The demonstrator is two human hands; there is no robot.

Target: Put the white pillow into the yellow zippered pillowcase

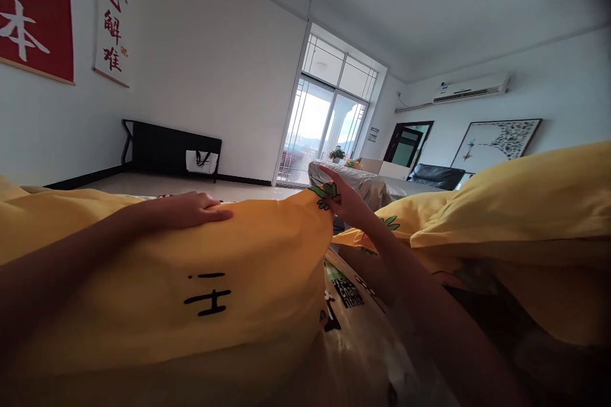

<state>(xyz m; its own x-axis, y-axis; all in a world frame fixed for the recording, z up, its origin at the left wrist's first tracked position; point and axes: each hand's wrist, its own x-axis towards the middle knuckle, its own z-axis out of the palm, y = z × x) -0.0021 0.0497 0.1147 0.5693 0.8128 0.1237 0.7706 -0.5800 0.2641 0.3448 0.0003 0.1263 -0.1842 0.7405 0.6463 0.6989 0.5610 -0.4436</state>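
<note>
From my head camera, my left hand [191,208] lies flat on top of the yellow pillow [191,292], fingers stretched out and together, palm down, gripping nothing. The pillow fills the lower left in front of me, with black marks printed on its near face. My right hand [344,200] is at the pillow's far right corner, where a green leaf print [323,193] shows; thumb and lower fingers pinch the cloth edge there while the forefinger points up and away. Below my right forearm lies a clear plastic bag [351,305] with printed labels. A second yellow pillow [515,203] sits to the right, apart from both hands. Beyond are a glass door [324,130], a covered table [367,184], wall scrolls [112,13] and an air conditioner [470,89].
</note>
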